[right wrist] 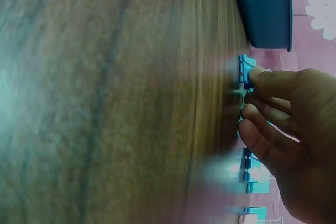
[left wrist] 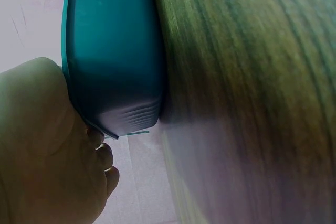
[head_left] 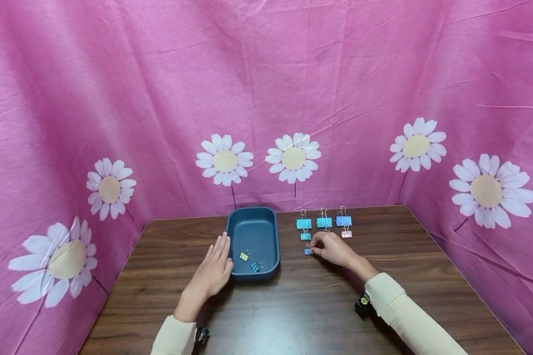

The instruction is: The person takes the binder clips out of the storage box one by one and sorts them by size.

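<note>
My right hand (head_left: 333, 250) pinches a small blue binder clip (head_left: 308, 252) between thumb and index finger, at the front of a group of clips on the table. In the right wrist view the thumb covers part of this blue clip (right wrist: 244, 71). My left hand (head_left: 210, 268) lies with straight fingers along the left side of a dark blue tray (head_left: 253, 235), touching its rim. Inside the tray lie a yellow binder clip (head_left: 244, 257) and a dark teal binder clip (head_left: 255, 267).
Behind the right hand stand two large teal clips (head_left: 304, 224) and a large blue clip (head_left: 344, 221). Nearer are a small teal clip (head_left: 305, 236), a pink clip (head_left: 346, 234) and one mostly hidden. A pink flowered cloth (head_left: 266, 74) surrounds the wooden table (head_left: 160, 256).
</note>
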{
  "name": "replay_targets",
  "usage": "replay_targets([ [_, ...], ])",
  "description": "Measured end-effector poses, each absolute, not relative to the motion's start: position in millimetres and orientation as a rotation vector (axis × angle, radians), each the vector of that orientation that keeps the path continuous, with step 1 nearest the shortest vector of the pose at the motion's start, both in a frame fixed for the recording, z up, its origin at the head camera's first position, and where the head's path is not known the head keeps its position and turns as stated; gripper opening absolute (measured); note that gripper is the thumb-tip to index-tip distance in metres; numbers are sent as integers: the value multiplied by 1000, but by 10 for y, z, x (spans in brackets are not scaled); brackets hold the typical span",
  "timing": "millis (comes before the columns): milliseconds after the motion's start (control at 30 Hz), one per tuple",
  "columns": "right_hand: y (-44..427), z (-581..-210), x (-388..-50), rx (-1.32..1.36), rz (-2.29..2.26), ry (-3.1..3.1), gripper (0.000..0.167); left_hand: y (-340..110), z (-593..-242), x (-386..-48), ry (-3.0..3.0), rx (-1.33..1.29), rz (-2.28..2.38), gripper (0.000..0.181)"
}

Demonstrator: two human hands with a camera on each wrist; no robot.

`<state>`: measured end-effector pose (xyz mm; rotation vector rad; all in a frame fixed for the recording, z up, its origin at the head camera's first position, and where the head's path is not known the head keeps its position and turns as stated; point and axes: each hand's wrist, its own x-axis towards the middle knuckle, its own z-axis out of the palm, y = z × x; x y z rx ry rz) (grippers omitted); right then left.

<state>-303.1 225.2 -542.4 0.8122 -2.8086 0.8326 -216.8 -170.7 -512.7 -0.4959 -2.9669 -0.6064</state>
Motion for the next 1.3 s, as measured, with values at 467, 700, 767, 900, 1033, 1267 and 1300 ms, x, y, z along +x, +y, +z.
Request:
replay_targets([
  [467, 2270, -5387, -3008, 787, 863, -2806, 10, -1711, -5134, -2172, -2938, -504, -606, 62],
  [700, 2267, -5197, -3074, 849, 873, -2754, 10, -1703, -5126, -2170, -2938, -501, -599, 62],
  [767, 2242, -5131, -3103, 876, 855, -2723, 9, -1702, -5122, -2165, -2937, -503, -598, 62],
  [900, 2153, -4980, -3131, 903, 835, -2691, 6, -1701, -5113, -2162, -2941, -504, -610, 62],
  [1033, 2042, -4829, -3153, 933, 801, -2698, 6, -1704, -5118, -2172, -2966, -490, -611, 62],
  [1267, 1825, -4560, -3184, 1051, 716, -2715, 7, -1712, -5132, -2179, -2977, -486, -608, 63],
  [1300, 1790, -4526, -3191, 1073, 702, -2716, 7, -1711, -5131, -2179, -2969, -491, -612, 63],
])
